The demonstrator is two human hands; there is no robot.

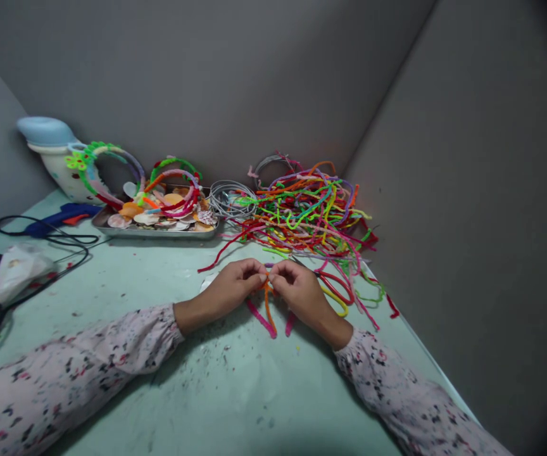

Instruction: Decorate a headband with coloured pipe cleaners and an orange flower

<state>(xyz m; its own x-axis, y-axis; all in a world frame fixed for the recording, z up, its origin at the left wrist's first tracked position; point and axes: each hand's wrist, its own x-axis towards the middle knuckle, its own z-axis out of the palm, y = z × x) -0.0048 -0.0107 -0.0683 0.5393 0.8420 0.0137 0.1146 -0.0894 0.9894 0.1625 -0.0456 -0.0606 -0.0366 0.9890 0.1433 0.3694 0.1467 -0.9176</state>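
Head cam: I obs. L hand (240,284) & R hand (302,290) both pinching orange-&-pink fuzzy-wire piece (268,308) betw. fingertips, over worktop (249,405), approx. ctr. Multicol. wire pile (311,212) behind; scissors (349,290) beside R hand; metal tray (159,234) w/ shells (147,218) behind, to L.

A small piece of fuzzy, flexible stems in orange and pink is held at the middle of the scene, gathered and pinched at its far end, its strands spreading toward the near side in a loose, open shape. The orange stem (268,310) runs down nearly straight from the pinched spot and meets the left pink stem (261,320), which slants in from the left, so that the two close into a narrow point at the near end. To the right, a second pink length (289,325) shows only as a short, rounded end, and whether it joins the others is hard to tell, since its far part is covered.
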